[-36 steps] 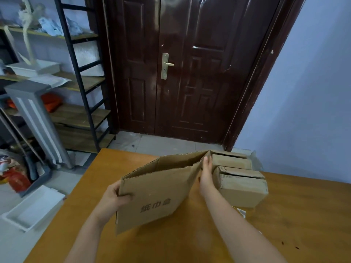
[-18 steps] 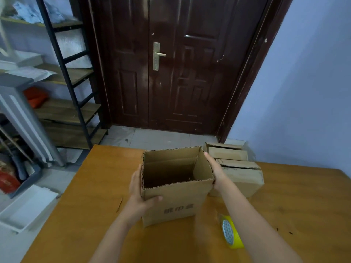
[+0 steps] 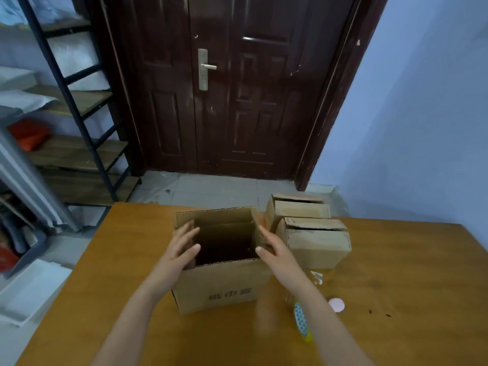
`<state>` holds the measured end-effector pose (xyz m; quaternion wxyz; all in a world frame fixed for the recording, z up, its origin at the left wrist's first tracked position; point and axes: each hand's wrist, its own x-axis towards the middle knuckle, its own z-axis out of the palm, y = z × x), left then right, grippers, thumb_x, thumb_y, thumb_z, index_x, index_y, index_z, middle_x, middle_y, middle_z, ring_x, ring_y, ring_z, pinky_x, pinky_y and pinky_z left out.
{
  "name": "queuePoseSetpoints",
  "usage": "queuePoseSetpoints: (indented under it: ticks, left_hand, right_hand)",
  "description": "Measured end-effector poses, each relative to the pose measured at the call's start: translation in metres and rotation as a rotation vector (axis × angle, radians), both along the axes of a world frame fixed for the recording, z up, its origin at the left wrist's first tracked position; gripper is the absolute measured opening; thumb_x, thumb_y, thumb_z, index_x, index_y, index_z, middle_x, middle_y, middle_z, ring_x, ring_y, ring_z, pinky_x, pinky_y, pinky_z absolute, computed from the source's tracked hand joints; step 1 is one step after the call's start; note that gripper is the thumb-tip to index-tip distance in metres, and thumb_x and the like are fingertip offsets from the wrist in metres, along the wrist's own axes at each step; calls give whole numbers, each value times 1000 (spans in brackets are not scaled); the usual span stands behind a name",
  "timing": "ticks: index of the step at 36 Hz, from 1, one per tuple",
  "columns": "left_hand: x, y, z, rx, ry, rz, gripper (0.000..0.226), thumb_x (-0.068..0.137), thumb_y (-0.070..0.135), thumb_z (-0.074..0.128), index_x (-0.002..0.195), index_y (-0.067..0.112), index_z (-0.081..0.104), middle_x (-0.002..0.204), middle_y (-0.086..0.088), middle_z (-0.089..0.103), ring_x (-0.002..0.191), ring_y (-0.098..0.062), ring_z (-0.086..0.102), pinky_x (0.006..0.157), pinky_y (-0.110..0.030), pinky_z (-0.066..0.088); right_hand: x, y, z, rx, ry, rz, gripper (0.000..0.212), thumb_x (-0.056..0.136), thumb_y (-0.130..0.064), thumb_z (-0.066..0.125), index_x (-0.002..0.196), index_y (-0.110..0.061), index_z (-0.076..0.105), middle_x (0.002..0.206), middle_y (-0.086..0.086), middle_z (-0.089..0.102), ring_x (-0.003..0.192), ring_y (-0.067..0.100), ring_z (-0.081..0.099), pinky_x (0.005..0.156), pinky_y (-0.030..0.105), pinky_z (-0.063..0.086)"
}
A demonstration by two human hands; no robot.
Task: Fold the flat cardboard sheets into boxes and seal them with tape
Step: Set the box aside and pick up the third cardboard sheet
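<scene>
Both hands now off the box point(image 3: 224, 283), left hand point(image 3: 176, 250) and right hand point(image 3: 277, 256) flanking.

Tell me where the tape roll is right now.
In the head view, the tape roll stands on edge on the wooden table, near side, right of the open box, partly hidden behind the right forearm.

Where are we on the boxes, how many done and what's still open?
Two folded boxes sit at the back right of the table; whether they are taped cannot be told. In hand: the open-topped box, upright, left hand and right hand at its side flaps. Left: closing its flaps and sealing with the tape roll.
</scene>
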<state>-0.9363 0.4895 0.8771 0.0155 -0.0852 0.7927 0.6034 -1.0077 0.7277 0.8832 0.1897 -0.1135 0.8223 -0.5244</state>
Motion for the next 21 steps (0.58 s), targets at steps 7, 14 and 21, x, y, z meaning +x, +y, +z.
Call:
queuePoseSetpoints:
  ticks: [7, 14, 21]
  left_hand:
    - [-6, -2, 6, -27, -143, -25, 63, 80, 71, 47, 137, 48, 31, 156, 16, 6, 145, -13, 4, 115, -42, 10]
    - [-2, -4, -3, 91, -103, 68, 66, 65, 80, 43, 124, 51, 53, 141, 16, 44, 130, -11, 39, 110, -39, 29]
    - [-8, -1, -1, 84, -34, 83, 58, 79, 70, 44, 120, 34, 62, 120, 14, 63, 111, -6, 56, 96, -32, 43]
  right_hand:
    - [1, -3, 0, 196, 120, 90, 54, 97, -44, 40, 147, -36, 23, 152, -17, 23, 141, 4, 20, 115, 30, 23]
    - [-9, 2, 8, 404, 153, 264, 61, 92, -63, 30, 147, -41, 17, 155, -19, 14, 142, 8, 17, 113, 36, 25]
    - [-21, -4, 23, 681, 54, 414, 68, 85, -74, 26, 141, -37, 37, 158, -4, 4, 146, 26, 1, 113, 57, 20]
